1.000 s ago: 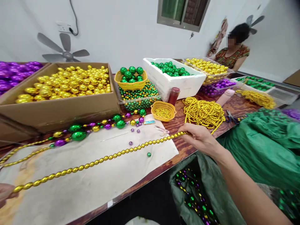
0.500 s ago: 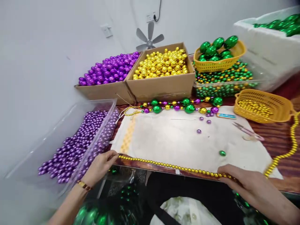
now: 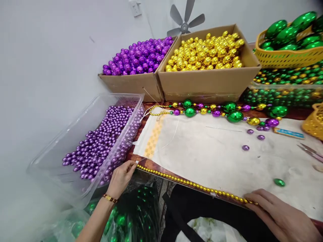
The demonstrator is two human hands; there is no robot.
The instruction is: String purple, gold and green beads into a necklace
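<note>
Gold beads made up the bead string (image 3: 185, 182), which ran nearly straight along the table's (image 3: 151, 164) front edge, before the pale cloth (image 3: 214, 154); its long axis led rightward from the left hand (image 3: 122, 178), pinching one end, to the right hand (image 3: 275, 210), fingers closed over it; both touched it, neither nearer; the right fingers hid any further beads, and the right wrist was cut off.

The strand of beads (image 3: 191, 183) is gold, the cloth (image 3: 202, 151) off-white (with a yellow checked band (image 3: 154, 137)).
</note>
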